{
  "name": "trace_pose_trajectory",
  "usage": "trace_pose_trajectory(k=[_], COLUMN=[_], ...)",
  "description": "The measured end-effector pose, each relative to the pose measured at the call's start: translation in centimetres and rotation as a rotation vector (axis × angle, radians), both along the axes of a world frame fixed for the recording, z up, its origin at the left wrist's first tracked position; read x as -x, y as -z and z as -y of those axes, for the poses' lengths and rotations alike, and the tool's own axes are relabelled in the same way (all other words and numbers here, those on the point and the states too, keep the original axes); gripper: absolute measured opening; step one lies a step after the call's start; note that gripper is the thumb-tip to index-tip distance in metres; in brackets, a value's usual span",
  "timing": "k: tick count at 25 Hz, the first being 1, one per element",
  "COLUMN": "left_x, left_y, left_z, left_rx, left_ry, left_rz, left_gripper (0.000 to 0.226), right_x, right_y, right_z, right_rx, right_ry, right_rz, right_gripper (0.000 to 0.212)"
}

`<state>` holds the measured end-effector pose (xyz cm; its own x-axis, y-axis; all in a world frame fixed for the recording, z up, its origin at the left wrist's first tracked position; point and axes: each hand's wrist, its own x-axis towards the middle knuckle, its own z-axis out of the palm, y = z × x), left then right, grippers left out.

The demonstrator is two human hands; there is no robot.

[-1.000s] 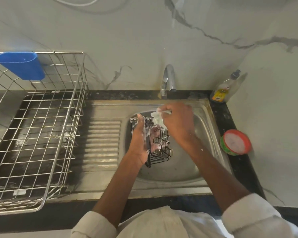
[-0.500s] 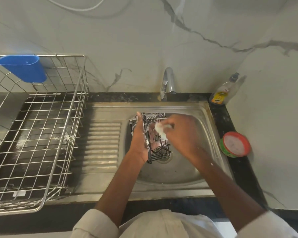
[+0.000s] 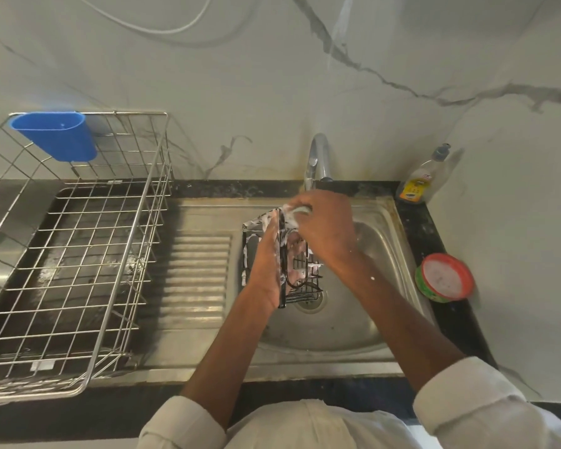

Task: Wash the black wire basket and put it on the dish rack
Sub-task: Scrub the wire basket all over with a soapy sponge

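Observation:
A black wire basket (image 3: 305, 286), streaked with white foam, is held on its side over the steel sink (image 3: 347, 322). My left hand (image 3: 268, 264) grips the basket along its left edge. At the basket's far top end, my right hand (image 3: 324, 228) is closed on a pale soapy scrubber (image 3: 297, 211) that presses against the wire. The steel wire dish rack (image 3: 78, 254) stands to the left on the drainboard, apart from both hands.
A faucet (image 3: 316, 160) rises behind the sink; I see no water running. A dish soap bottle (image 3: 421, 179) and a red-rimmed tub of soap paste (image 3: 444, 277) sit on the right counter. A blue plastic holder (image 3: 55, 134) hangs on the rack's back corner.
My right hand with the scrubber has moved from the basket's middle up to its far top end. The left hand keeps its hold on the basket.

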<state>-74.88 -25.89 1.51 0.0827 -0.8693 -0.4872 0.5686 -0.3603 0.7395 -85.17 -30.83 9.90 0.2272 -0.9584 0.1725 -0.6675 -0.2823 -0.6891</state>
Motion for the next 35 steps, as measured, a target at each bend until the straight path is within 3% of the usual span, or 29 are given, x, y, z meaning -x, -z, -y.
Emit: trace_pose_trajectory(k=[3,5,10,13,17,20,24,28,31,35], left_x=[0.1,0.0,-0.2,0.7,1.8,1.0,0.1,0.4,0.4,0.1], left_y=[-0.5,-1.0,-1.2,-1.0,-0.6,-0.2,-0.4,0.0,-0.3,-1.1], left_z=[0.2,0.2,1.0,0.6,0.0,0.5,0.5,0.2,0.0,-0.4], left_rx=[0.030,0.052,-0.041,-0.008,0.012,0.026,-0.026,-0.033,-0.046,-0.077], left_ry=[-0.054,-0.043,-0.136,-0.058,0.031,-0.008,-0.074,-0.053,-0.063,-0.152], left_rz=[-0.112,-0.145,-0.072,0.065,0.028,-0.066,-0.009,0.005,-0.070,-0.074], left_gripper=[0.054,0.055,0.061,0.056,0.057,0.065,0.065,0.060,0.081,0.058], right_x=[-0.3,-0.4,2.0,2.6,0.0,-0.1,0.8,0.1,0.6,2.1], right_y=[-0.3,-0.1,1.3,0.1,-1.4,-0.6,1.2,0.4,1.5,1.9], right_z=[-1.2,-2.5,-6.7,-4.6,-1.2,-2.3,-5.2,-4.9,-5.3,-6.8], right_rx=[0.060,0.055,-0.232,-0.352,0.003,-0.057,-0.151,-0.002,-0.026,-0.066], right_ry=[0.020,0.038,-0.070,-0.090,0.195,0.232,0.063,0.080,-0.015,-0.072], right_rz=[0.262,0.334,0.042,0.086,0.155,0.341,-0.067,-0.001,-0.187,-0.106], right_gripper=[0.024,0.027,0.026,0.022,0.023,0.022,0.027,0.023,0.027,0.030])
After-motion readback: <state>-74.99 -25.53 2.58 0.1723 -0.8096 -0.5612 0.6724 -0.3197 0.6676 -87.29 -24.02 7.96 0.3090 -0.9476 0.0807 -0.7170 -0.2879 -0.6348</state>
